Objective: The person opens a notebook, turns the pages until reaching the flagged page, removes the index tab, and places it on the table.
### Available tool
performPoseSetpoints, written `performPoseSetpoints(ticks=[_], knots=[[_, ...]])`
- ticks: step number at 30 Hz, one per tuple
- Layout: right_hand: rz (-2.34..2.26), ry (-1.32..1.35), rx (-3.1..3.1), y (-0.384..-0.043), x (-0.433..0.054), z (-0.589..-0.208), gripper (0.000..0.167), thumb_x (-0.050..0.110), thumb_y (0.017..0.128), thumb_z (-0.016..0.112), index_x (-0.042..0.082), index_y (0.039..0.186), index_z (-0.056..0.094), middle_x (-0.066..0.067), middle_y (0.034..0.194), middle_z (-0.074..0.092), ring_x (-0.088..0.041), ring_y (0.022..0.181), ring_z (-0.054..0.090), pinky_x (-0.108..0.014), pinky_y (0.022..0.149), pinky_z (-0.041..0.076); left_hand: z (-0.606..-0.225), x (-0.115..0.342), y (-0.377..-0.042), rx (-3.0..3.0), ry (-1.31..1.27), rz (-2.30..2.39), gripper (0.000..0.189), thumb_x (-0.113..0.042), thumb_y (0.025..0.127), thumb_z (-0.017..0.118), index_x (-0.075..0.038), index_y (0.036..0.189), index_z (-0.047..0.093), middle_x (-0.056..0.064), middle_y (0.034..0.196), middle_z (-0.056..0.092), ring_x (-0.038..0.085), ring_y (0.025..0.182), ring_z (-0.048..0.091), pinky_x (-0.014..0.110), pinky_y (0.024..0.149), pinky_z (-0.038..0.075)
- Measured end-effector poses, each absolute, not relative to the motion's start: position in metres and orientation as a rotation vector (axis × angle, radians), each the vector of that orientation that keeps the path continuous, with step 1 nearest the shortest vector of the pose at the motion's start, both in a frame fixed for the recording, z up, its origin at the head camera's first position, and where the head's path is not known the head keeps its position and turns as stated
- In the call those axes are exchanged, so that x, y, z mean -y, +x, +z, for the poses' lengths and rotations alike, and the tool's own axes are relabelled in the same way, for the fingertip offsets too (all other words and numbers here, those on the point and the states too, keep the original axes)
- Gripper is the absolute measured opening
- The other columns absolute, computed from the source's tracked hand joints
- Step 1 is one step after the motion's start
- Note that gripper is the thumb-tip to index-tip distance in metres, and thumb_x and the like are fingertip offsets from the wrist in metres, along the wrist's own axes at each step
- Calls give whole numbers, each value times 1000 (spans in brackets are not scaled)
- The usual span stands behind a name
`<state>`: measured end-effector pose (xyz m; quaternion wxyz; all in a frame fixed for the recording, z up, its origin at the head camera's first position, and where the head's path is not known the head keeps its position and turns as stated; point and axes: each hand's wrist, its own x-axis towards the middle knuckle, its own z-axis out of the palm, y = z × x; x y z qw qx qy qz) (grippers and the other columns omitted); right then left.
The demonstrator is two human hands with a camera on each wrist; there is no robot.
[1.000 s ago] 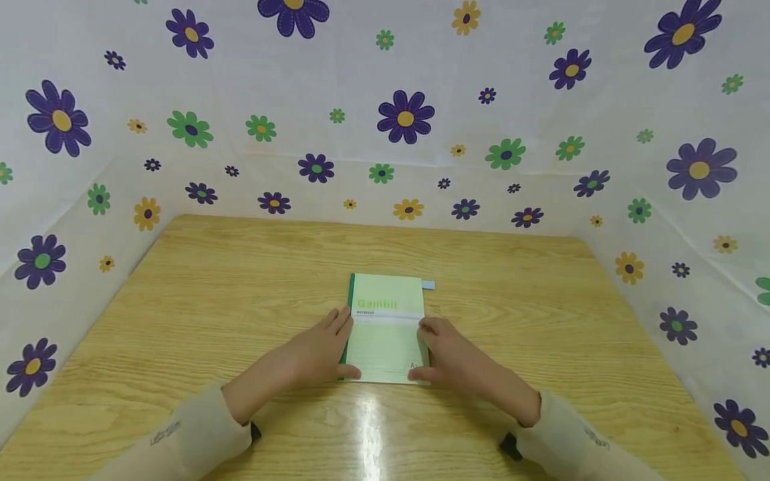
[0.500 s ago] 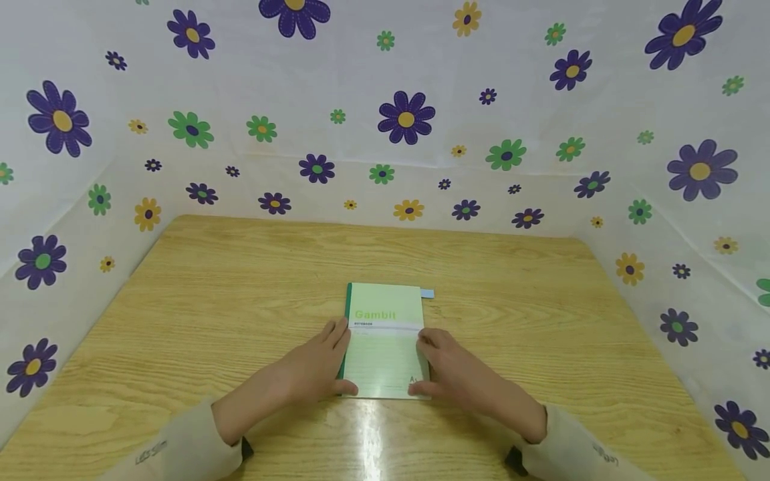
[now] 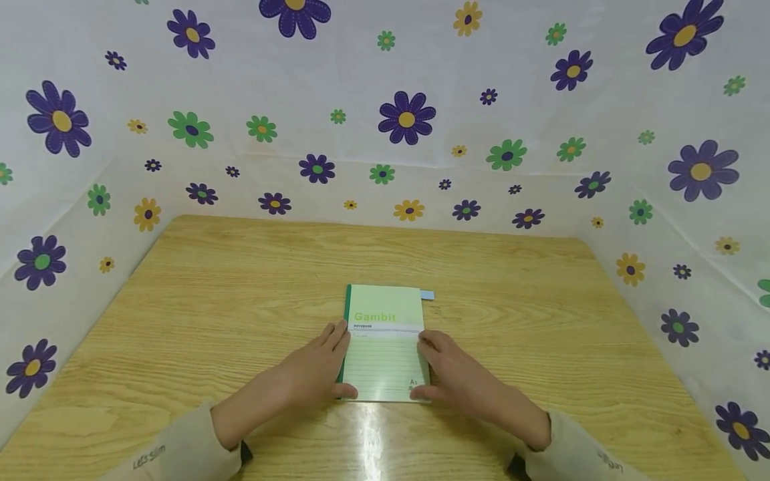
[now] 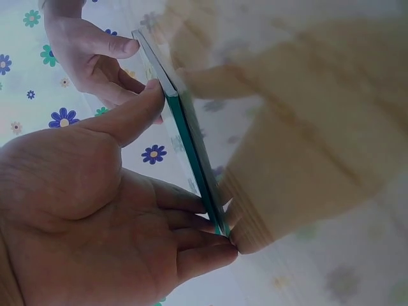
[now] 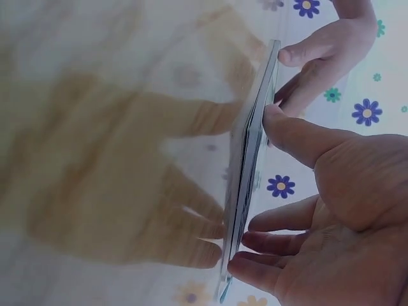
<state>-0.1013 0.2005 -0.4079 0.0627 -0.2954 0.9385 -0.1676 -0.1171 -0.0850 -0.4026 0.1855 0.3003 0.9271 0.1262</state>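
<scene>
A pale green notebook (image 3: 385, 354) with a dark green spine lies flat on the wooden table in the head view. It reads "Gambit NOTEBOOK", and a light blue tab (image 3: 427, 294) sticks out at its upper right edge. My left hand (image 3: 315, 364) holds the spine side, fingertips along the spine and thumb over the near left corner. On the opposite side my right hand (image 3: 460, 366) holds the right edge, its thumb over the near right corner. The left wrist view shows the green spine (image 4: 190, 146) edge-on; the page edges (image 5: 250, 153) face the right wrist view.
The wooden table (image 3: 240, 267) extends around the notebook on all sides. A white flower-print cloth (image 3: 355, 73) stands as a wall behind it and along both sides. Light glares off the tabletop in front of the notebook.
Both hands and the notebook have slid toward me across the table, mostly in the first half second, then only slightly. The hands keep the same places on its edges.
</scene>
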Motion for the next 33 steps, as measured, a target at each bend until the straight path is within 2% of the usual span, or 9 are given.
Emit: performPoseSetpoints(ticks=[9, 21, 27, 33], knots=[[-536, -666, -2838, -100, -202, -408, 101, 42, 83, 87, -17, 149, 39, -30, 157, 37, -44, 146, 35, -58, 115, 36, -399, 85, -115, -2590, 850, 378, 93, -47, 98, 67, 15, 156, 27, 31, 167, 13, 47, 154, 15, 54, 122, 26], [-589, -660, -2781, -102, -205, -407, 100, 44, 87, 84, -17, 150, 37, -31, 160, 33, -50, 149, 28, -66, 115, 31, -399, 86, -116, -2595, 845, 380, 95, -48, 98, 68, 14, 156, 26, 29, 168, 12, 46, 154, 15, 52, 122, 26], [-656, -648, -2779, -100, -203, -404, 98, 38, 86, 85, -18, 150, 37, -32, 159, 33, -50, 149, 27, -63, 117, 29, -398, 85, -116, -2601, 846, 394, 95, -46, 97, 70, 14, 156, 27, 30, 167, 13, 46, 154, 16, 52, 121, 27], [-718, -669, -2789, -100, -202, -405, 99, 32, 84, 88, -16, 152, 34, -30, 159, 33, -46, 149, 30, -57, 117, 34, -399, 85, -117, -2584, 784, 442, 96, -46, 95, 72, 12, 157, 27, 27, 168, 12, 44, 155, 14, 53, 122, 27]])
